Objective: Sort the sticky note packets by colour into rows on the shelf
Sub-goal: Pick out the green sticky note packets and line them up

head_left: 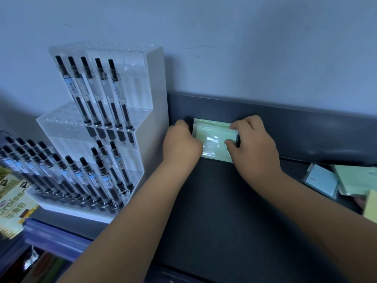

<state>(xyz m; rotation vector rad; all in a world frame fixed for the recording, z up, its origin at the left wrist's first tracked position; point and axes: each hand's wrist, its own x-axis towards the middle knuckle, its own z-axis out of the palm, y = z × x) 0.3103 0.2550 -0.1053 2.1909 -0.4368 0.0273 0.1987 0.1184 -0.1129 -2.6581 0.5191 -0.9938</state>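
Your left hand (182,142) and right hand (252,142) both clasp the pale green cellophane-wrapped sticky note packet (214,139), apparently squaring it into the dark grey shelf's (224,201) back corner to start a row.

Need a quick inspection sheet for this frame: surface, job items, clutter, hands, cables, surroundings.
Surface: dark shelf with a raised back lip, mostly bare in front of the hands.
Job's things: green packet in clear wrap at the back left of the shelf, against the lip; loose pile of packets at the right edge, showing blue, green and pale yellow.
Clutter: food package at the far left edge.
Hands: left hand on the green packet's left edge, right hand on its right edge, fingers curled round it.
Cables: nothing seen.
Surroundings: clear tiered pen display left of the shelf, holding black pens; plain wall behind.
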